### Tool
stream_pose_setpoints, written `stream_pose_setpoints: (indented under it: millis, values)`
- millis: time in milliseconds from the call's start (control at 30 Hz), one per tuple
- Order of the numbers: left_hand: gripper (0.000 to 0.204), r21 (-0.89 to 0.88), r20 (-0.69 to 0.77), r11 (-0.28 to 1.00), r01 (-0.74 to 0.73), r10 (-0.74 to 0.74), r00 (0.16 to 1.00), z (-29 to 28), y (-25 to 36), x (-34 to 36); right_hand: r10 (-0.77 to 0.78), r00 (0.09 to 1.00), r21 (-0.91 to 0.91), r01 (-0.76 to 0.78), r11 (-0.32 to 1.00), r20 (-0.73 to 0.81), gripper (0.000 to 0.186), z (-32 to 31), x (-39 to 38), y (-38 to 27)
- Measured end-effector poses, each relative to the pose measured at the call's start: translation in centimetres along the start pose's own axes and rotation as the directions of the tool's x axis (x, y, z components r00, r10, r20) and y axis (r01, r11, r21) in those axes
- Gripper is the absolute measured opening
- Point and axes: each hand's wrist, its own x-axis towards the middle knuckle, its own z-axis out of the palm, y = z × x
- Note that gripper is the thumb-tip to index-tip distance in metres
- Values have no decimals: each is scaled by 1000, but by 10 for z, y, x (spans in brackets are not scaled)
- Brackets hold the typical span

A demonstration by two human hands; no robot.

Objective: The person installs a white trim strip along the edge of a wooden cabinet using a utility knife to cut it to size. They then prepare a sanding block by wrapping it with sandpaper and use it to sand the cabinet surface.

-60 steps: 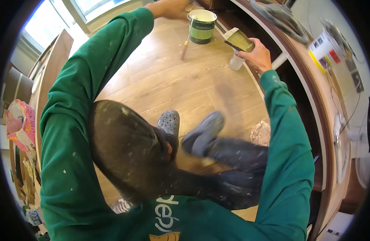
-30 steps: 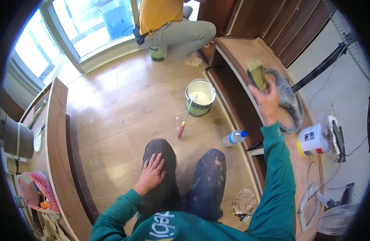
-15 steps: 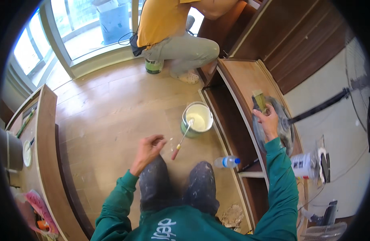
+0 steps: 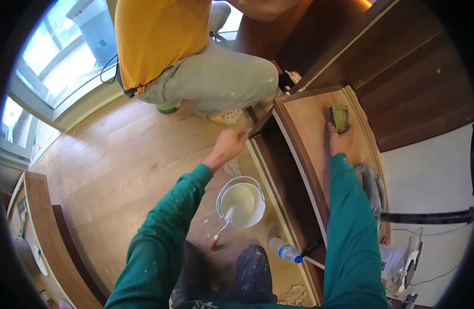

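My right hand (image 4: pixel 342 141) reaches over the wooden top of the low cabinet (image 4: pixel 314 110). Its fingers are closed on a small olive-yellow block-like object (image 4: pixel 340 118), whose exact kind I cannot make out. My left hand (image 4: pixel 229 148) is stretched forward above the floor, near the cabinet's front edge. Its fingers are pinched together, and whatever may be between them is too small to name. Below this hand stands a white bucket (image 4: pixel 261 206) of cream-coloured paint. A paint roller (image 4: pixel 215 241) with a red handle leans in it, with its head in the paint.
A person in a yellow shirt (image 4: pixel 159 46) crouches just ahead, beside the cabinet. A water bottle (image 4: pixel 286 251) lies against the cabinet's base. On the right, a black pole (image 4: pixel 427 217) rises from a grey round base (image 4: pixel 373 190). A wooden drawer-like unit (image 4: pixel 41 206) stands left.
I have leaned forward, closer to the crouching person. My left hand has moved forward and right, past the bucket, its fingers now pinched. My right hand has carried the olive-yellow object farther along the cabinet top.
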Motion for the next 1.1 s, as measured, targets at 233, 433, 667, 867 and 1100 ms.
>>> stream_pose_setpoints:
  millis: [233, 433, 667, 867, 1100]
  values:
    - [51, 144, 63, 989, -37, 28, 998, 53, -35, 102, -21, 999, 91, 24, 996, -31, 71, 4, -12, 0]
    - [66, 11, 35, 993, 121, -122, 992, 96, -51, 148, -1, 1000, 75, 1, 997, 8, 75, -3, -14, 2]
    - [81, -378, 134, 903, 206, -167, 977, 117, -88, 189, -11, 999, -85, 14, 996, 44, 72, 3, -20, -12]
    - [98, -461, 188, 864, 203, -129, 974, 129, -77, 223, 20, 997, -118, -11, 993, 81, 73, 2, -12, -13]
    - [106, -249, -93, 957, -152, 133, 987, 153, -129, 256, -55, 988, -140, 75, 987, 147, 71, 12, -9, -13]
